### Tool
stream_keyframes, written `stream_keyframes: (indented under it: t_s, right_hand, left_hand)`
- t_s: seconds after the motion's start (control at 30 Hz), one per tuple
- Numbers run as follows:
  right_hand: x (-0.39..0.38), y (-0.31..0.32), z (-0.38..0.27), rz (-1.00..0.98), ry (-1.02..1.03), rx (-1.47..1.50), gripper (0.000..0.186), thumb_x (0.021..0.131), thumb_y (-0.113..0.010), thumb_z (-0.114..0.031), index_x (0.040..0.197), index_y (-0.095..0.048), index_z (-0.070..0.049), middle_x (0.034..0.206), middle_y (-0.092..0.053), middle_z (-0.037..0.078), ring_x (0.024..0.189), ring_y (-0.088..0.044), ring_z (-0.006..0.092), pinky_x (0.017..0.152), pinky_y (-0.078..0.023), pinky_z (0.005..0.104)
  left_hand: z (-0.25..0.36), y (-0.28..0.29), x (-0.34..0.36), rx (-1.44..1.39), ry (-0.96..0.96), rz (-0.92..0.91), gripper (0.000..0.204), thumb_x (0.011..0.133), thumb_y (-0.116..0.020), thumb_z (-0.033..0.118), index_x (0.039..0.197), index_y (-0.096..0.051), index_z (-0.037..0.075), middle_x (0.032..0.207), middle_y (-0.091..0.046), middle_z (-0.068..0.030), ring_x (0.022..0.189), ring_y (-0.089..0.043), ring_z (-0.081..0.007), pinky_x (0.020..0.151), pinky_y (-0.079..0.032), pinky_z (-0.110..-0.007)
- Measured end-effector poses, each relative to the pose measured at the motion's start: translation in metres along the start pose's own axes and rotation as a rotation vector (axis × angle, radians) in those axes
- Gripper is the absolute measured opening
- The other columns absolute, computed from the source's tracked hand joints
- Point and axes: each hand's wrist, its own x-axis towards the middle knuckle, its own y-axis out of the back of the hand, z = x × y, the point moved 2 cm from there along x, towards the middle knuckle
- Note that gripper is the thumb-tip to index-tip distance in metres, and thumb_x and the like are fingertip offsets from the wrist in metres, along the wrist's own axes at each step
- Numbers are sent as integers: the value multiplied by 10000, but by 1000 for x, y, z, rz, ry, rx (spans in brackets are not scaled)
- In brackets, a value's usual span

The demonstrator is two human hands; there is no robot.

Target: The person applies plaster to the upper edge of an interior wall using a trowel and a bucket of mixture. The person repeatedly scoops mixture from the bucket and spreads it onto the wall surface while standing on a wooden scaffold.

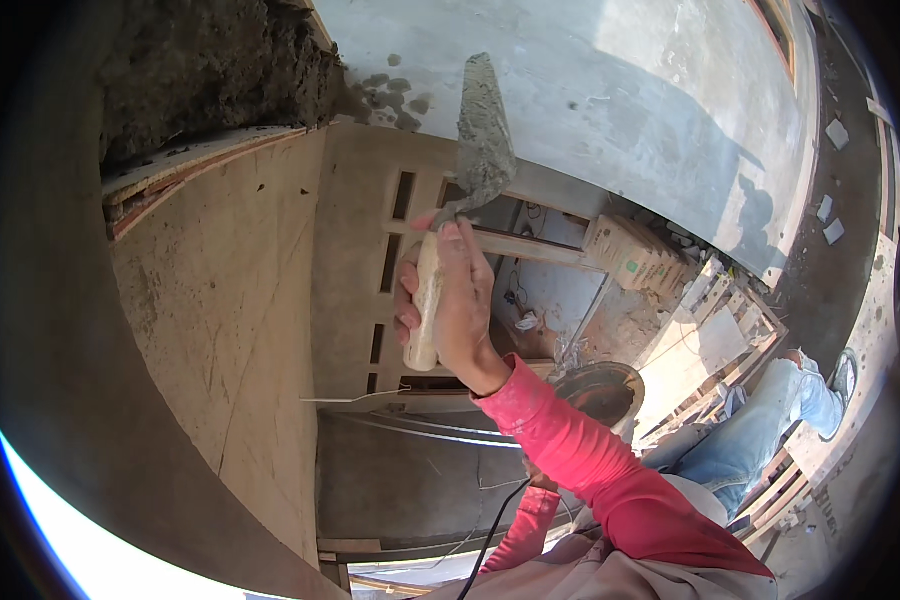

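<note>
My right hand [455, 285] is closed around the pale wooden handle [426, 305] of a trowel [485, 135], held up in front of me. Grey wet mortar coats the pointed blade, which tilts upward and away. My left hand [538, 476] shows only in small part behind my right forearm; its fingers are hidden. Close to it are a black cable and a round, dark-bottomed pan [600, 395], but I cannot tell whether it touches either. Rough wet mortar [210, 75] covers a surface at the far left, with splashes [395, 95] beside it.
A wooden-edged ledge [210, 170] runs below the rough mortar. Stacked cartons [638, 250] and wooden pallets [720, 340] stand at the right. A leg in jeans [745, 425] with a shoe rests on planks. A bent metal wire [360, 397] sticks out left of my forearm.
</note>
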Motion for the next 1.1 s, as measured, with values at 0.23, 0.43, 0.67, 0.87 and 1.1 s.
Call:
stream_keyframes:
  t_s: [0.23, 0.43, 0.67, 0.87, 1.1]
  right_hand:
    - [70, 64, 35, 80, -225, -272, 390, 1030, -387, -460, 1026, -501, -87, 676, -469, 12, 440, -459, 112, 386, -424, 307]
    - [107, 0, 77, -94, -390, -208, 433, 1022, -389, -509, 946, -496, -96, 667, -472, 3, 485, -494, 127, 423, -441, 335]
    - [128, -14, 95, -32, -448, -52, 447, 1018, -385, -527, 917, -476, -101, 651, -472, 9, 497, -489, 142, 457, -453, 367]
    - [92, -33, 80, -127, -380, -24, 464, 1026, -376, -537, 911, -471, -98, 633, -468, 16, 446, -471, 138, 414, -429, 350]
    - [61, -34, 59, -184, -313, -28, 485, 1034, -365, -541, 896, -478, -90, 598, -463, 15, 400, -451, 122, 353, -399, 311]
  left_hand:
    - [55, -16, -4, -130, 308, 45, 198, 906, -651, 310, 795, -586, 159, 712, -488, 43, 701, -508, -90, 667, -465, -353]
    - [-3, 8, 11, -60, 233, 92, 183, 893, -655, 288, 779, -568, 174, 691, -457, 54, 661, -478, -78, 646, -471, -350]
    - [27, 5, -4, -322, 695, 227, 152, 893, -629, 280, 824, -566, 160, 727, -474, 49, 695, -493, -69, 655, -482, -325]
    - [-18, 15, 1, -308, -496, -175, 165, 901, -615, 291, 837, -580, 143, 734, -479, 42, 714, -495, -73, 668, -488, -335]
    - [-28, -1, -1, -294, 277, 77, 173, 900, -624, 304, 855, -593, 140, 742, -495, 35, 727, -505, -84, 680, -491, -342]
